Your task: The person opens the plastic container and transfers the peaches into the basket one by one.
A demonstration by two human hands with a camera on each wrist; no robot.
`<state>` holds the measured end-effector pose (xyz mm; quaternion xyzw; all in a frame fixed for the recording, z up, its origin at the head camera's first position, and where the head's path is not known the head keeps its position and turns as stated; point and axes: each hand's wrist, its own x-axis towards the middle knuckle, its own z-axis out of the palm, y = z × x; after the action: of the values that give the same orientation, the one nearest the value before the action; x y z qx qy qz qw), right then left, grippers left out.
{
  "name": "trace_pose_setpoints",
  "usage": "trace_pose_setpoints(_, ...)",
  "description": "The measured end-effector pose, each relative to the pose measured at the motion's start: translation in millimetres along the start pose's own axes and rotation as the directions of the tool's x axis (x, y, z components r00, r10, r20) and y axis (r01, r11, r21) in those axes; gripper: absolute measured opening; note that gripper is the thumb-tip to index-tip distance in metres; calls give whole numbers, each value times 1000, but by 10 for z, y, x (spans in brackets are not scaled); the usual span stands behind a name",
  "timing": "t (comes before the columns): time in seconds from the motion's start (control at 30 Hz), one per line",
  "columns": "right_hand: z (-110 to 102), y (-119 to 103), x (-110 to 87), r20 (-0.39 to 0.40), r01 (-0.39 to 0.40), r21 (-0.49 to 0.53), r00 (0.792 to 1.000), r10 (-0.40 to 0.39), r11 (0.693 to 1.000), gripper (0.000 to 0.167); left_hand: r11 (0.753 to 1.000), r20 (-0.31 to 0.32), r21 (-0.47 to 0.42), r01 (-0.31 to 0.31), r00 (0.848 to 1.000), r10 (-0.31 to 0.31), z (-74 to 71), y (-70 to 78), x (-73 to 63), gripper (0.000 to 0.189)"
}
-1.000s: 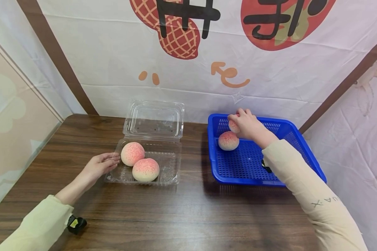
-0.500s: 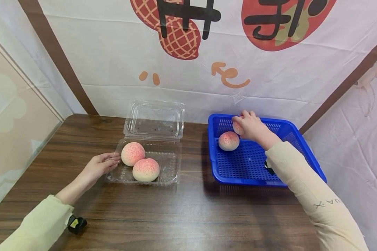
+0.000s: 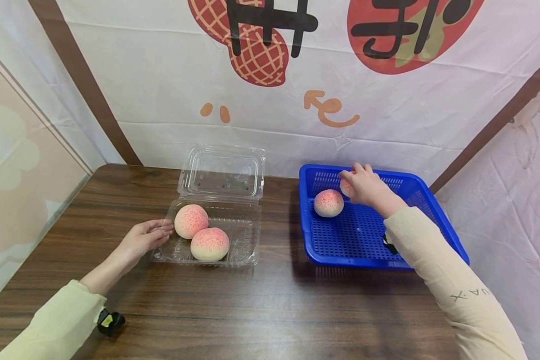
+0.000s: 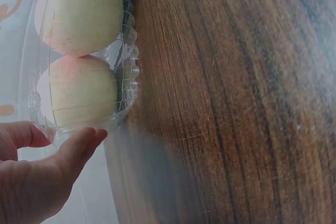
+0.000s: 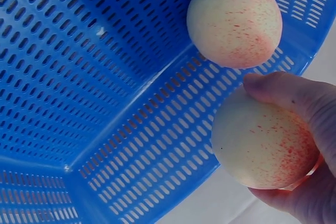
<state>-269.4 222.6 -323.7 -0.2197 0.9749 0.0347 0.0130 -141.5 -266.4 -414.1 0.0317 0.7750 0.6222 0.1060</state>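
Note:
Two round cream peaches with a pink blush, a rear one (image 3: 191, 221) and a front one (image 3: 210, 244), sit in a clear plastic clamshell box (image 3: 243, 235) whose lid stands raised behind. My left hand (image 3: 146, 237) touches the box's left end with fairly straight fingers; the left wrist view shows the fingertips (image 4: 94, 136) right at the clear wall. On the right, my right hand (image 3: 366, 185) grips a peach (image 5: 262, 140) between thumb and fingers, over the back of a blue plastic basket (image 3: 355, 261). Another peach (image 3: 328, 203) lies in the basket's left part, beside the held one.
The box and basket stand apart on a dark wood-grain table (image 3: 270, 310). Close behind them hangs a printed white cloth (image 3: 270, 115), which the raised lid (image 3: 222, 172) overlaps in view. The basket's perforated walls (image 5: 152, 150) rise around the right hand's work.
My right hand, still gripping the peach, has moved a little right and lower, deeper over the basket. My left hand and the box have stayed in place.

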Motion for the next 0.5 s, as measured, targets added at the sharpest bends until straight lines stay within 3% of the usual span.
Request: trace_pose_setpoints(0.5, 109, 104, -45, 16, -11, 8, 1000, 10, 1000, 60, 1000, 2, 2, -3, 1000, 3, -1, -12, 3, 44)
